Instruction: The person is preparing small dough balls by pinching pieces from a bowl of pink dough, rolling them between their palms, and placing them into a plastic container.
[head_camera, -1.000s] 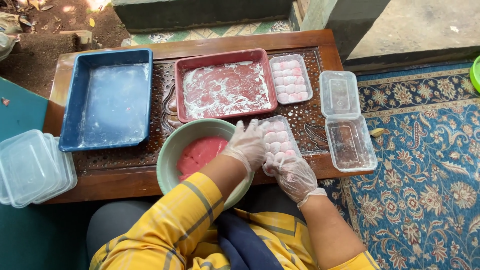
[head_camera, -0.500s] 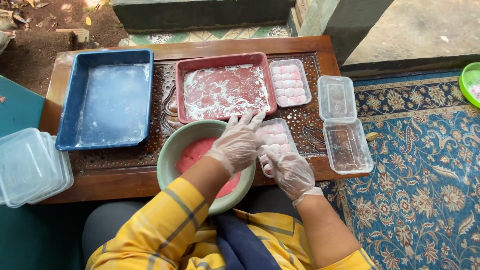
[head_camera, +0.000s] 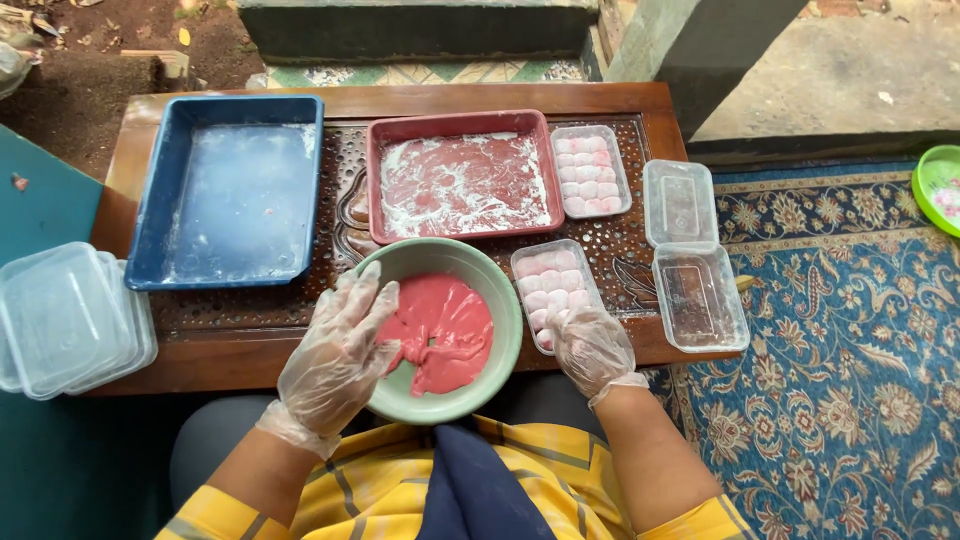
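At the lower centre of the frame, the gloved left hand (head_camera: 335, 355) lies spread over the rim of a green bowl (head_camera: 505, 330), fingers wide, fingertips touching the pink dough (head_camera: 445, 335) inside, gripping nothing. Just right, the gloved right hand (head_camera: 592, 348) curls loosely on the near end of a clear container (head_camera: 552, 280) of pale pink balls. Above sits a red tray (head_camera: 460, 122).
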